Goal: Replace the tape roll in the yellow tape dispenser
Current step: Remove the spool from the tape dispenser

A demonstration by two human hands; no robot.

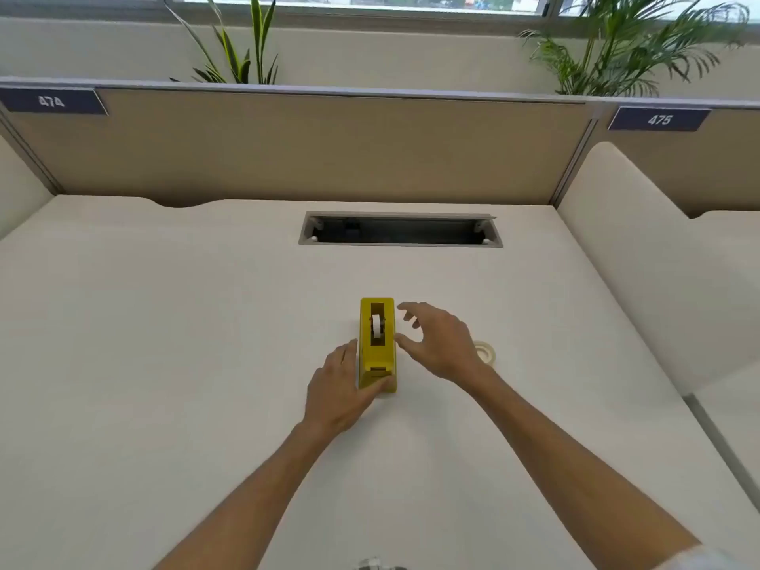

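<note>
Yellow plastic, the dispenser stands mid-desk, near side of the cable slot. A thin white roll sits in its well, so the swap looks barely begun. The left hand grips the dispenser's near end, thumb across it. The right hand hovers just right of the dispenser, fingers spread, holding nothing. A second roll, right of the dispenser and partly hidden by that hand, lies flat; likely the replacement. Left: lift out, seat, thread.
</note>
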